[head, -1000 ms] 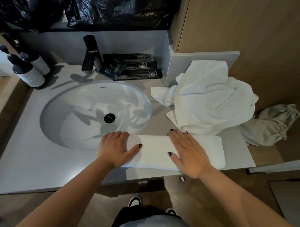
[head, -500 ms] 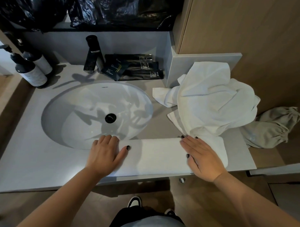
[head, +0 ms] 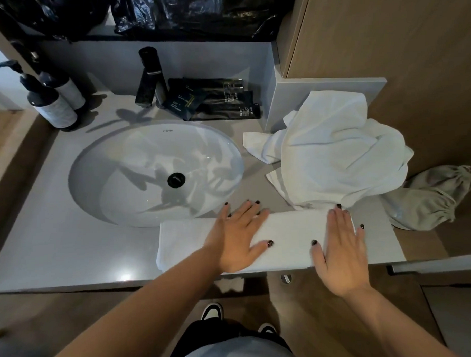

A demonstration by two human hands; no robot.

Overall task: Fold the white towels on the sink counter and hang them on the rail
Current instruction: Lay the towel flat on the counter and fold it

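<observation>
A white towel folded into a long strip (head: pixel 291 233) lies along the front edge of the grey sink counter (head: pixel 53 238). My left hand (head: pixel 237 237) presses flat on the strip's middle, fingers straight. My right hand (head: pixel 344 251) lies flat on the strip's right end, fingers spread. A heap of unfolded white towels (head: pixel 334 152) sits behind the strip at the counter's right, touching its far edge. No rail is in view.
An oval white basin (head: pixel 138 172) with a black drain fills the counter's middle. A black tap (head: pixel 150 76), dark sachets (head: pixel 213 100) and two pump bottles (head: pixel 50 102) stand at the back. A beige cloth bag (head: pixel 428 198) lies right of the counter. My shoes show below.
My left hand slid out to the strip's left end, then came back right to its middle, uncovering the left end. My right hand moved along to the right end.
</observation>
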